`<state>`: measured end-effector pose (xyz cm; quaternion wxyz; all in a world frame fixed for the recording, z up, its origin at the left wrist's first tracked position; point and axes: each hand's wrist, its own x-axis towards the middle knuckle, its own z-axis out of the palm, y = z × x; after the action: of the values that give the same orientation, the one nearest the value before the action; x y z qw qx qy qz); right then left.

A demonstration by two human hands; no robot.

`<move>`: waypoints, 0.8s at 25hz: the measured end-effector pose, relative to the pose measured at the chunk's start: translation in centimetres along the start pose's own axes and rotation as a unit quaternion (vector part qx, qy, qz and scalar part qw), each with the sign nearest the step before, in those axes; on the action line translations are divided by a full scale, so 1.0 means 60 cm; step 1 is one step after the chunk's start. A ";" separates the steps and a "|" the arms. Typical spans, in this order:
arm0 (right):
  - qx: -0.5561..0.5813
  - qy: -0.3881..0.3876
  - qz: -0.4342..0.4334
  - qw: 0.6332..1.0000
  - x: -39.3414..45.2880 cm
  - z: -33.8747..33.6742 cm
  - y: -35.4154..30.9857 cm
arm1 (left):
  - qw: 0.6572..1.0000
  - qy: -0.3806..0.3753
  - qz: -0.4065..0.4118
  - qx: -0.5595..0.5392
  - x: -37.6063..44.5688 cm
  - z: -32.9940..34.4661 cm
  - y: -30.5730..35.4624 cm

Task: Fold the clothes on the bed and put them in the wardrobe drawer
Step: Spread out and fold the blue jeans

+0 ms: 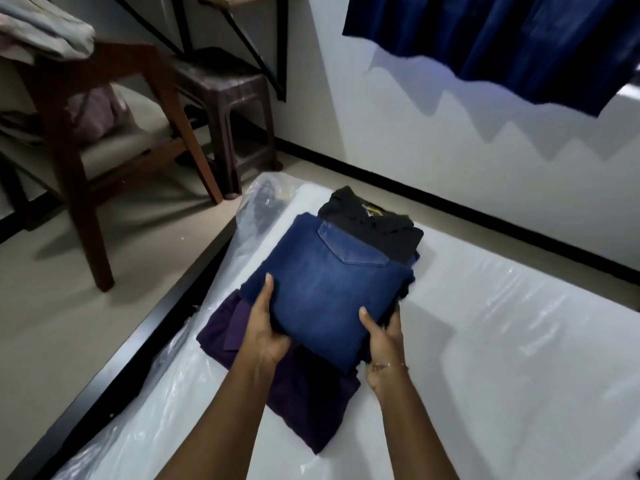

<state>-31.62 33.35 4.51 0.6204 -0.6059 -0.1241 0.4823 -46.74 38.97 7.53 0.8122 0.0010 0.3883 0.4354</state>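
White, plastic-wrapped mattress of the bed [485,341] fills the lower right of the head view, carrying a small pile of folded clothes near its left edge. Folded blue jeans [329,289], back pocket facing up, sit on top of the pile, held between both hands. The left hand [266,327] grips the jeans' near-left edge at about 8 o'clock, thumb lying on top of the denim and fingers tucked out of sight beneath. The right hand [384,337], a thin bracelet at its wrist, clasps the near-right corner at about 5 o'clock, thumb on top and fingers curled round the side. A folded purple garment [304,393] lies under the jeans, spreading toward 7 o'clock beneath the forearms. A folded black shirt [381,223] shows from under the jeans at 12 o'clock. Beyond the bed at 10 o'clock stand a wooden chair [86,161] and a dark plastic stool [225,98] on the floor. A dark blue curtain [502,39] hangs against the white wall at 1 o'clock.
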 end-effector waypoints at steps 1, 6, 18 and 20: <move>-0.025 0.007 -0.003 1.000 0.035 0.004 0.008 | 1.000 0.004 -0.001 -0.001 0.031 -0.001 0.003; -0.127 0.062 0.009 0.990 0.151 0.004 0.086 | 0.994 0.095 -0.012 0.053 0.156 -0.033 -0.009; -0.216 0.049 0.023 0.975 0.184 -0.009 0.123 | 0.975 0.181 0.050 0.117 0.237 -0.089 -0.042; -0.269 0.047 0.022 0.962 0.160 -0.008 0.103 | 0.940 0.270 0.114 0.173 0.215 -0.088 -0.051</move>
<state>-29.21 39.00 -5.09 0.4292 -0.7750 -0.2066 0.4153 -43.80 44.42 -5.30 0.6090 0.0678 0.6599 0.4348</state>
